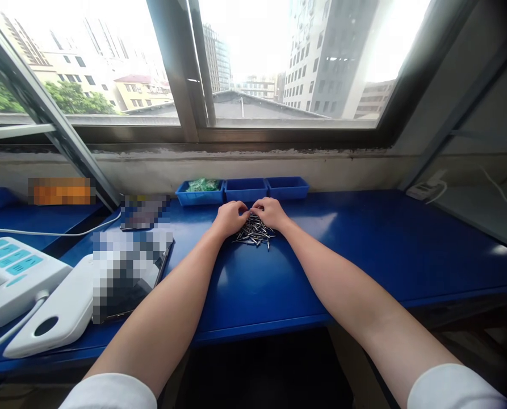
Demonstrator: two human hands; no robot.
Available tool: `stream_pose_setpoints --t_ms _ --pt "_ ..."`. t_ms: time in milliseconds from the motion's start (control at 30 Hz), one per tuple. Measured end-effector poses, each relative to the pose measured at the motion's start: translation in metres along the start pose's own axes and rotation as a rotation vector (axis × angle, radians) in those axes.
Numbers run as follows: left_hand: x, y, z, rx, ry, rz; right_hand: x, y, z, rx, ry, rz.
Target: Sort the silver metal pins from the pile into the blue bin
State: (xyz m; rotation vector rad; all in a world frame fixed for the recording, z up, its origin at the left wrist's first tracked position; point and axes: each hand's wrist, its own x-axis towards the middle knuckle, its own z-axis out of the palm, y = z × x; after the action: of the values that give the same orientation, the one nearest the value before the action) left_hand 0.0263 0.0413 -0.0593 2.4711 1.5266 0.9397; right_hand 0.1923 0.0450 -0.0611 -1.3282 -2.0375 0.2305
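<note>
A loose pile of small metal pieces (256, 233), thin and silvery, lies on the blue table (262, 295). At the pile's back left is my left hand (231, 218), its thumb and fingers pinched together. My right hand (271, 212) is at the back right of the pile, also pinched, with its fingertips close to those of the left. What the fingertips hold is too small to make out. Just behind the hands stand three joined blue bins: the left bin (200, 197) holds green-tinted clear material, while no contents show in the middle bin (245, 193) or the right bin (287, 191).
At the left are a white power strip (21, 272), a white rounded device (57, 312) and a blurred dark item (134, 278). Another blurred item (145, 211) lies behind. A white cable crosses the left side. A metal frame and window stand beyond the table.
</note>
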Motion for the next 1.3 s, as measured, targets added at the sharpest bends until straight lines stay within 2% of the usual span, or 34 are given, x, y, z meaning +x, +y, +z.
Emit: stream_pose_setpoints --t_ms 167,300,433,667,867,1067,1300 --pt "0.000 0.003 -0.006 -0.165 0.034 0.070 0.001 -0.002 -0.003 0.294 0.045 -0.005" --pt "0.002 0.004 -0.007 -0.178 0.097 0.020 0.004 -0.004 -0.002 0.526 0.086 0.094" --pt "0.003 0.001 -0.006 -0.168 0.126 0.008 0.005 -0.003 -0.002 0.688 0.119 0.062" --pt "0.005 0.002 -0.004 -0.109 0.122 -0.018 0.005 -0.002 0.002 0.606 0.107 0.111" --pt "0.007 0.001 -0.005 -0.042 0.156 -0.075 0.002 -0.007 -0.003 0.798 0.139 0.121" --pt "0.007 0.001 -0.006 -0.079 0.190 -0.076 -0.002 -0.010 -0.013 0.818 0.080 0.119" --pt "0.004 0.004 -0.006 -0.115 0.226 -0.050 0.000 -0.001 -0.014 0.908 0.019 0.171"
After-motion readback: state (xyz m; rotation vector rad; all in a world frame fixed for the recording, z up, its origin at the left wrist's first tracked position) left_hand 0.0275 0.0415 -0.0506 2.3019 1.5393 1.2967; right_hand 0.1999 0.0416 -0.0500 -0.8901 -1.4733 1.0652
